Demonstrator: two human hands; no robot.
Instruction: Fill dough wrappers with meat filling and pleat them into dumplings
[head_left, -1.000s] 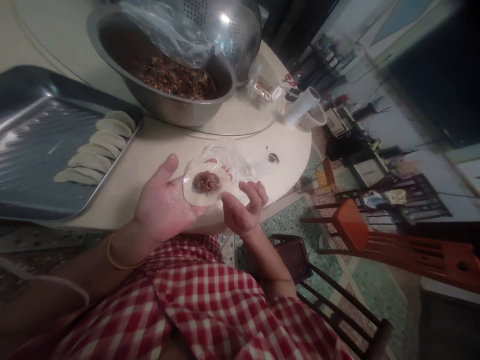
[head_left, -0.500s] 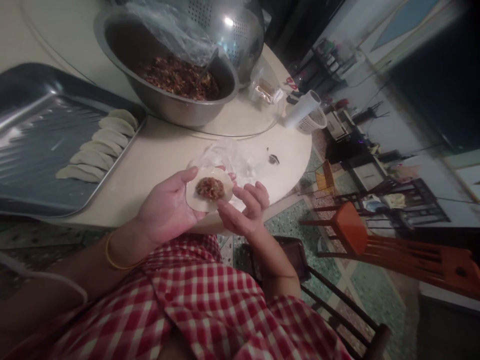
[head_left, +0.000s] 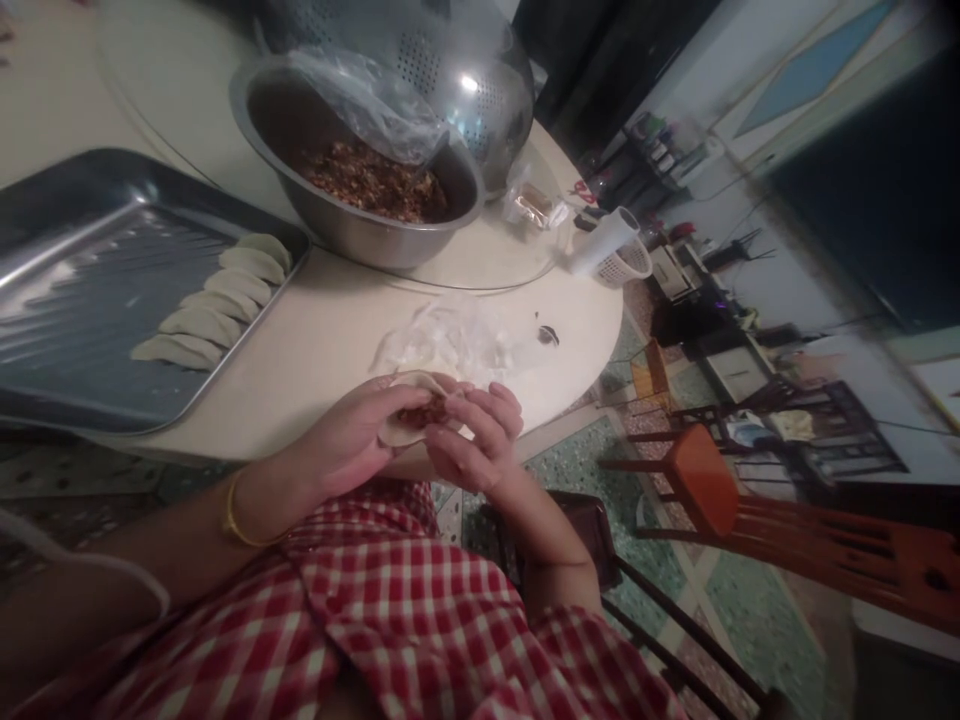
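1. Holding a dumpling wrapper [head_left: 397, 432] with meat filling [head_left: 424, 412] on it, the left hand [head_left: 345, 440] cups it, fingers curled round it, well in front of the steel bowl [head_left: 360, 235].
2. Right hand [head_left: 472, 445] is closed narrow on the wrapper's edge, fingertips touching it.
3. Plastic sheet [head_left: 450, 335] lies between the bowl and the hands.
4. Tray [head_left: 90, 300] sits left of the bowl, with folded dumplings [head_left: 217, 305] in a row at the side nearest the bowl.
5. Colander [head_left: 450, 70] is just behind the bowl.
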